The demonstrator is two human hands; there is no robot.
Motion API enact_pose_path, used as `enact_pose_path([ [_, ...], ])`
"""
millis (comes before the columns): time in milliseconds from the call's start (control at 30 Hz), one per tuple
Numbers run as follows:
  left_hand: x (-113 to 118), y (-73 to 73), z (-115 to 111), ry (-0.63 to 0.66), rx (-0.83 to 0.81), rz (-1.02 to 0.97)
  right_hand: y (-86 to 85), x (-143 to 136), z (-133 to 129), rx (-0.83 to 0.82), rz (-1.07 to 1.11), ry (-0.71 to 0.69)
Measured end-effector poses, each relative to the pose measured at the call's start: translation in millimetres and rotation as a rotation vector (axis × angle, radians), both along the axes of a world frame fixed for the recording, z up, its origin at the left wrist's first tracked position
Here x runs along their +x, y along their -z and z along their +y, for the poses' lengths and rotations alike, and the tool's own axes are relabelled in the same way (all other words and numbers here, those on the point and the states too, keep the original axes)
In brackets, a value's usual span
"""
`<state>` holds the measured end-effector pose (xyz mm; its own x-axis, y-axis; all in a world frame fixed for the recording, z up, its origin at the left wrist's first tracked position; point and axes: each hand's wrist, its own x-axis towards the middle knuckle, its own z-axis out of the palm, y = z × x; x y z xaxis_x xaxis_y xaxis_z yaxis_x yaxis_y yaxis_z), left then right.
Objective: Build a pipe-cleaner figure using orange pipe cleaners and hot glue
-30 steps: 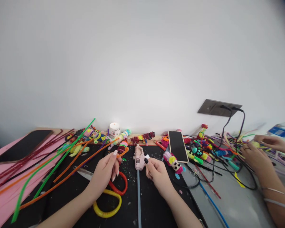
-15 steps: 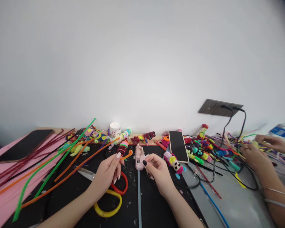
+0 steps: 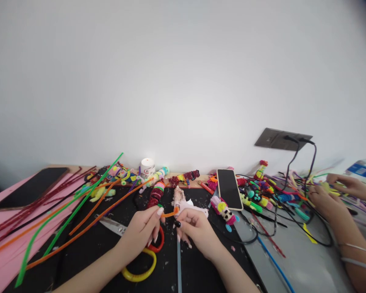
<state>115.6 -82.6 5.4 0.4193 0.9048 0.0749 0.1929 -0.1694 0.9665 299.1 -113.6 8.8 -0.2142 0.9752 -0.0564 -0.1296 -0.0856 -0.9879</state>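
My left hand (image 3: 143,228) pinches a short orange fuzzy stem (image 3: 169,213); its curled tip sits at the white plastic glue gun (image 3: 194,206); my right hand (image 3: 197,232) has its fingers drawn together beside that tip, contact unclear; red-and-yellow-handled metal scissors (image 3: 138,277) lie partly beneath the left hand, on the black mat (image 3: 209,266).

Print on white cup (image 3: 148,167), blue bottle label (image 3: 359,169): illegible.

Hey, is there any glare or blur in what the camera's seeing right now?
Head view: soft bright glow on the wall, dark upper-right corner, wide-angle stretching toward the edges, bottle slightly soft.
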Motion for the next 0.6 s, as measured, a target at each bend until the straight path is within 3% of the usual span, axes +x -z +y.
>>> enact_pose_path([
  [167,0.1,-4.1,4.8,-0.166,-0.050,-0.107,0.9,3.7,2.9,-0.001,0.132,0.083],
  [367,-1.0,-7.1,11.0,-0.277,-0.068,-0.201,-12.5,7.9,1.3,-0.005,0.231,0.105],
  [467,-1.4,-6.3,8.3,-0.222,-0.041,-0.136,-12.9,7.2,1.0,-0.014,0.188,0.106],
  [600,-2.1,-6.9,0.5,0.000,0.131,0.068,-5.5,2.9,0.5,-0.042,0.018,-0.034],
])
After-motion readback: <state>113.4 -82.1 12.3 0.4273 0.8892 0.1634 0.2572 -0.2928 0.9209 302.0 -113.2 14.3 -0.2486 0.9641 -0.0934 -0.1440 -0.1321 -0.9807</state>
